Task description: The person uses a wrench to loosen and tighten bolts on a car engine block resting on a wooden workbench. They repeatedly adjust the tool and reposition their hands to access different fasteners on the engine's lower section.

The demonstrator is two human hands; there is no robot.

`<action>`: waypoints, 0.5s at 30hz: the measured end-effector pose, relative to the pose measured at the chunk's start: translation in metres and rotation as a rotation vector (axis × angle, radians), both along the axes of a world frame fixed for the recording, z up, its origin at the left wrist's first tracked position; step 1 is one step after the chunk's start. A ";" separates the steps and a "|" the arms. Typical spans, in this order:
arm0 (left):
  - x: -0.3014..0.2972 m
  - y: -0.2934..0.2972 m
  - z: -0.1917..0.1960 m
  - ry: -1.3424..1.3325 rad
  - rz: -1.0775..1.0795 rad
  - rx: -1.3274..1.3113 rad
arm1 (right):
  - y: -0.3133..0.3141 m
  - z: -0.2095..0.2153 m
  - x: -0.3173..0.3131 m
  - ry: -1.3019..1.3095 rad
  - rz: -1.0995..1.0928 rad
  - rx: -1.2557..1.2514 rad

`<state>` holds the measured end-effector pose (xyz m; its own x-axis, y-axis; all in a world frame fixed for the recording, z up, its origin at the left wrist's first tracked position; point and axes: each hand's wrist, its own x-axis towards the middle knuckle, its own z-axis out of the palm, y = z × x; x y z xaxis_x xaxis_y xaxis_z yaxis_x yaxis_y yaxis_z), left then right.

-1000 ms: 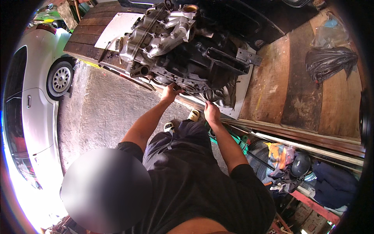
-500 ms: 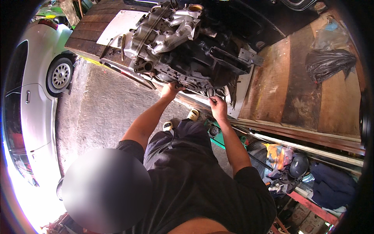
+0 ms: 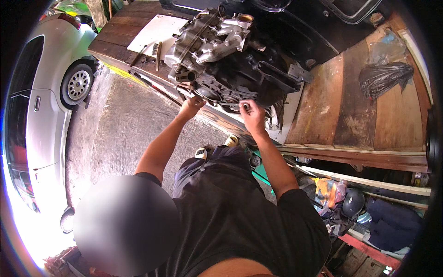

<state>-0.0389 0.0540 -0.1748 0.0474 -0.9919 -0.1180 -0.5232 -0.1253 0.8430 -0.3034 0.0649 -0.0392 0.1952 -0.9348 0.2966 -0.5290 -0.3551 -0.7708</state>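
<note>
A large dark car engine (image 3: 240,69) with a pale metal top (image 3: 212,39) lies on a white sheet (image 3: 154,32) on a wooden platform (image 3: 323,106). My left hand (image 3: 191,107) reaches up to the engine's lower front edge, its fingers curled against the metal. My right hand (image 3: 253,115) is a little to the right at the same face, closed on a thin metal tool (image 3: 233,105) that points left along the engine. Both arms stretch out from my black shirt. What the fingertips touch is too small to make out.
A silver car (image 3: 41,106) stands at the left beside a rough concrete floor (image 3: 120,134). Hand tools (image 3: 158,51) lie on the platform's left end. A black plastic bag (image 3: 385,76) rests on the planks at right. Clothes and a helmet (image 3: 353,201) are piled below the platform.
Both hands have shifted slightly along the engine's lower front. My right hand has risen from the lower edge to the engine's face, and the view has tilted a little.
</note>
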 end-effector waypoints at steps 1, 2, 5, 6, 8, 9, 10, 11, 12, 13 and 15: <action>0.000 0.004 0.020 0.100 -0.013 0.032 | 0.000 -0.011 -0.004 -0.129 -0.014 0.031; 0.002 0.005 0.015 0.139 -0.009 0.035 | 0.001 -0.024 -0.009 -0.258 -0.029 0.061; 0.013 0.010 -0.008 0.214 0.012 0.036 | 0.007 -0.048 -0.024 -0.538 -0.012 0.445; 0.013 0.011 -0.014 0.233 -0.002 0.053 | 0.011 -0.053 -0.030 -0.568 -0.002 0.588; 0.005 0.013 -0.017 0.269 -0.040 0.087 | 0.023 -0.071 -0.043 -0.563 0.061 0.791; -0.002 0.013 -0.012 0.272 -0.099 0.088 | 0.029 -0.084 -0.049 -0.563 0.086 0.893; -0.007 0.013 -0.004 0.272 -0.206 0.080 | 0.035 -0.094 -0.054 -0.523 0.100 0.919; -0.017 0.015 0.005 0.346 -0.250 0.184 | 0.041 -0.104 -0.059 -0.484 0.111 0.945; -0.024 0.017 0.011 0.419 -0.287 0.287 | 0.045 -0.109 -0.060 -0.441 0.130 0.972; -0.027 0.015 0.004 0.484 -0.366 0.307 | 0.048 -0.115 -0.060 -0.410 0.069 0.951; -0.034 0.008 -0.003 0.564 -0.366 0.316 | 0.049 -0.120 -0.064 -0.413 0.028 0.903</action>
